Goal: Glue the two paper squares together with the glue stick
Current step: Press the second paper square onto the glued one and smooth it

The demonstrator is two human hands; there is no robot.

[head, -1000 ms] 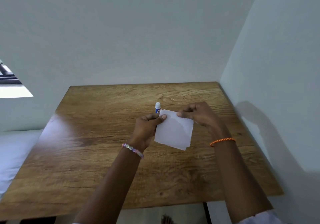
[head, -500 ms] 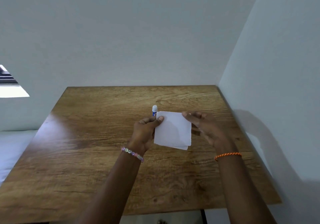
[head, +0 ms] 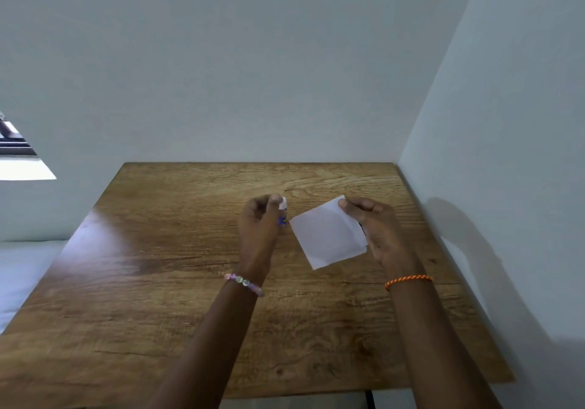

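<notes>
Two white paper squares (head: 326,234), stacked slightly askew, hang just above the wooden table (head: 177,282). My right hand (head: 376,228) pinches them by their right edge, thumb on top. A small glue stick (head: 282,211) with a white cap and blue label stands upright on the table just left of the papers. My left hand (head: 259,222) is beside it, with curled fingertips closing on the cap; the hand hides the stick's left side.
The table sits in a room corner, with the back wall (head: 253,76) along its far edge and the right wall (head: 506,155) along its right edge. A white surface (head: 22,266) lies lower at the left, under a window (head: 19,161).
My left hand has let go of the papers and moved left and forward to the glue stick. My right hand has taken the papers alone and tilted them to the right.
</notes>
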